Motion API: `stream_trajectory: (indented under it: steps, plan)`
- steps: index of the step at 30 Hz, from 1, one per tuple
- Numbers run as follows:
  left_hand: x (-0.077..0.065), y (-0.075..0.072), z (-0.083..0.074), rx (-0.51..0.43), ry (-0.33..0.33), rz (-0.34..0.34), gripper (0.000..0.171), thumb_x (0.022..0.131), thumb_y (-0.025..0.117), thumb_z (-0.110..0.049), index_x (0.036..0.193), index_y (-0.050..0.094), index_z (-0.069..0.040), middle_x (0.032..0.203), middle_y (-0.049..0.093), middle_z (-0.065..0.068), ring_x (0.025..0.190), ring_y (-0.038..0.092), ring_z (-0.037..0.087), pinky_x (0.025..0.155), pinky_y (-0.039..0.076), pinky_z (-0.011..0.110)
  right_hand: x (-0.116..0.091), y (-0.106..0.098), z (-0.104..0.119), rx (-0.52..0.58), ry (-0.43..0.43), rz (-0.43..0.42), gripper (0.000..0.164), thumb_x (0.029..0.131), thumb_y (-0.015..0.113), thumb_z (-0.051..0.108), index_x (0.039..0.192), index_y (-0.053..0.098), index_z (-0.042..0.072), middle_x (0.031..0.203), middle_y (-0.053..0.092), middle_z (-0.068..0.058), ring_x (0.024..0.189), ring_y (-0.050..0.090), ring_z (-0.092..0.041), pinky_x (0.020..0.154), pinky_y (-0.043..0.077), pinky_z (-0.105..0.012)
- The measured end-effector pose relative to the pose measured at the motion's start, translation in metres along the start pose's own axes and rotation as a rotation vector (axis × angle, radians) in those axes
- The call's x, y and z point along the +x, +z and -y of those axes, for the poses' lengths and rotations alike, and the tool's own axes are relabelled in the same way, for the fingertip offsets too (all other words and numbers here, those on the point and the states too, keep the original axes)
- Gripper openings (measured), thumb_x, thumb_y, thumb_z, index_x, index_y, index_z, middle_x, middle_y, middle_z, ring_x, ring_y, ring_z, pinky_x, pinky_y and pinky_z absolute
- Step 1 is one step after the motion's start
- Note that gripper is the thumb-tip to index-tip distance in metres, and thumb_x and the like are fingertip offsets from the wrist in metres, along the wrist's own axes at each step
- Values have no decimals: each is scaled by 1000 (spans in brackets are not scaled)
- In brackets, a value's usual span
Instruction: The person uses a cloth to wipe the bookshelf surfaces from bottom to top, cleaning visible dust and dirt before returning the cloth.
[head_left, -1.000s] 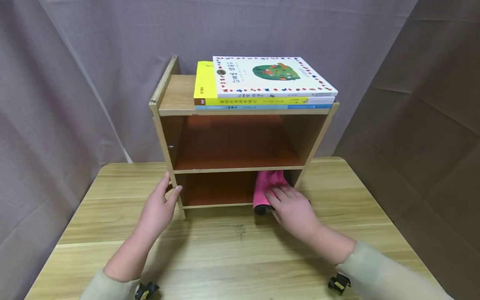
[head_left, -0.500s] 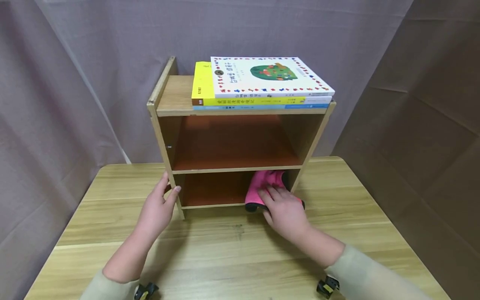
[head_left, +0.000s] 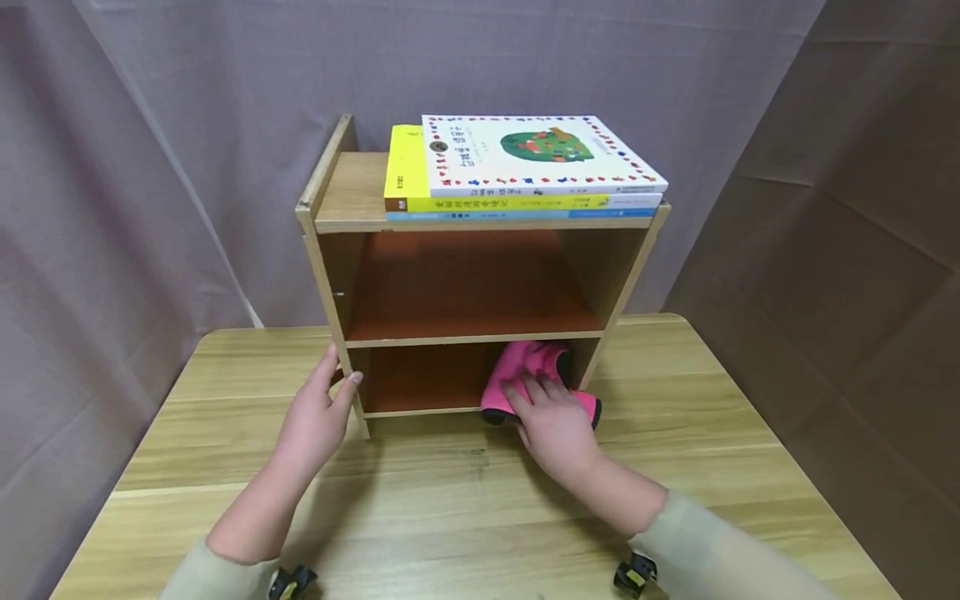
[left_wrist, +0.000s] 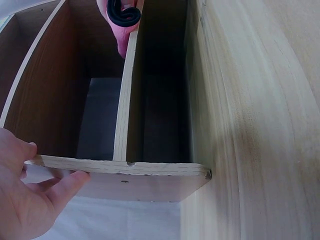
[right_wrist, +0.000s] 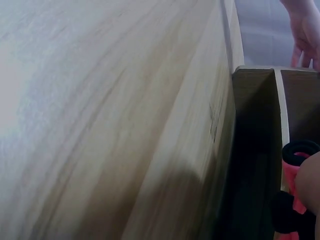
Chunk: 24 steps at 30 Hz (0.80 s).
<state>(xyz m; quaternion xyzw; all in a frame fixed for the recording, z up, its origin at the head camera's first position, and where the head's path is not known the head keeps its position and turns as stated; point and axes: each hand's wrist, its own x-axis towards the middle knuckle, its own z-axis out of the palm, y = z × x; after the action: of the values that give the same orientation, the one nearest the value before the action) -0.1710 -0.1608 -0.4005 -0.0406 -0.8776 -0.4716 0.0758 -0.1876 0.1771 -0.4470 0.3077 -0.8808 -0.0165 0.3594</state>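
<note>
In the head view my left hand point(head_left: 315, 412) holds the left side panel of a small wooden bookshelf point(head_left: 472, 340). The left wrist view shows its fingers and thumb at the panel's front edge. My right hand point(head_left: 558, 429) lies over a pink cloth point(head_left: 517, 367) with black edging, at the right of the lower compartment. Its fingers bend over the cloth and the thumb is mostly below. The cloth laps over the lower board's front edge. In the right wrist view, part of the pink cloth point(right_wrist: 290, 175) and its rolled black edge show; the fingers are mostly hidden.
Several books point(head_left: 525, 162) lie stacked flat on top of the bookshelf. It stands on a wood-grain table point(head_left: 450, 517). A grey curtain point(head_left: 225, 83) hangs behind, and a brown cloth wall point(head_left: 847, 250) rises at the right.
My right hand has moved left along the lower board, taking the pink cloth with it. The left hand stays at the side panel. The view has shifted slightly.
</note>
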Motion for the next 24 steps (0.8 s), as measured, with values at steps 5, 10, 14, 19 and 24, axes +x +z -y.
stream_trajectory:
  steps: [5, 10, 14, 19, 24]
  plan:
    - [1, 0, 0, -5, 11, -3, 64, 105, 47, -39, 160, 17, -26, 161, 27, 8, 139, 39, 36, 111, 34, 58, 0, 4, 4, 11, 13, -22, 49, 76, 72, 12, 125, 67, 11, 119, 68, -16, 104, 66, -38, 91, 55, -48]
    - [1, -1, 1, -19, 1, 2, 64, 105, 49, -38, 160, 18, -24, 161, 26, 8, 139, 39, 37, 110, 36, 58, 1, 7, 7, 13, 17, -45, 47, 76, 73, 13, 123, 68, 12, 117, 69, -16, 101, 67, -38, 87, 57, -49]
    - [1, -2, 2, -28, -4, 6, 65, 104, 49, -40, 160, 18, -25, 160, 28, 10, 139, 40, 37, 109, 37, 58, 3, 9, 10, 19, 12, -57, 47, 75, 74, 12, 122, 68, 12, 116, 69, -16, 100, 67, -39, 85, 57, -49]
    - [1, -3, 2, -46, 8, 22, 64, 104, 48, -41, 160, 19, -27, 158, 33, 12, 139, 39, 37, 107, 40, 58, 8, 10, 16, 25, 3, -65, 44, 77, 72, 11, 121, 68, 12, 116, 69, -15, 99, 68, -38, 86, 57, -50]
    - [2, -4, 2, -49, 17, 25, 64, 104, 49, -39, 159, 20, -27, 156, 36, 13, 139, 40, 36, 106, 41, 57, 15, 15, 23, 20, -15, -59, 48, 75, 73, 11, 122, 68, 13, 117, 69, -15, 99, 68, -37, 86, 57, -48]
